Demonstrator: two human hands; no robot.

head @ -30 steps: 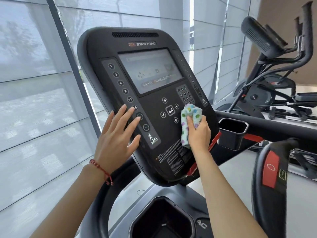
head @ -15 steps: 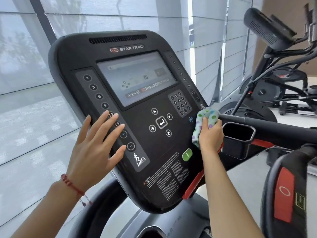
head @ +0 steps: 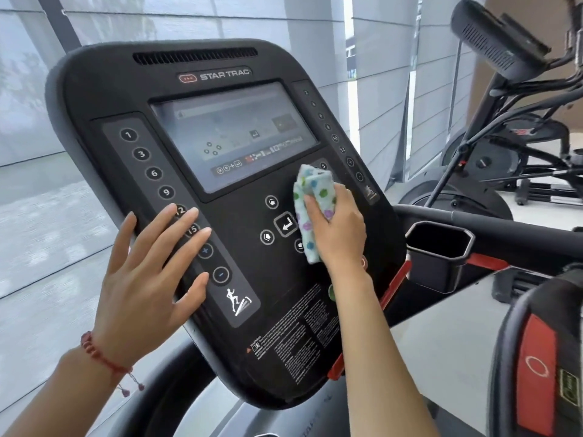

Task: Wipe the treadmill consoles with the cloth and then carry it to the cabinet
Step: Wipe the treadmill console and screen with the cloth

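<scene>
A black treadmill console (head: pixel 126 89) with a screen (head: pixel 233 134) and button strips fills the middle of the view. My right hand (head: pixel 339 228) grips a folded white cloth (head: pixel 310 197) with coloured dots and presses it on the keypad area just below the screen's right corner. My left hand (head: pixel 148 279) lies flat, fingers spread, on the left button strip near the 12 and 15 buttons, holding nothing. A red bead bracelet sits on the left wrist.
A black cup holder (head: pixel 438 247) and handrail (head: pixel 504 225) stick out right of the console. A red-marked handle (head: pixel 536 373) stands at the lower right. Another exercise machine (head: pixel 504 89) stands at the right rear. Window blinds (head: pixel 47 216) cover the wall behind.
My right hand has moved the cloth from the console's right edge up and left onto the keypad below the screen. The left hand stays flat on the left strip. The view has drawn closer.
</scene>
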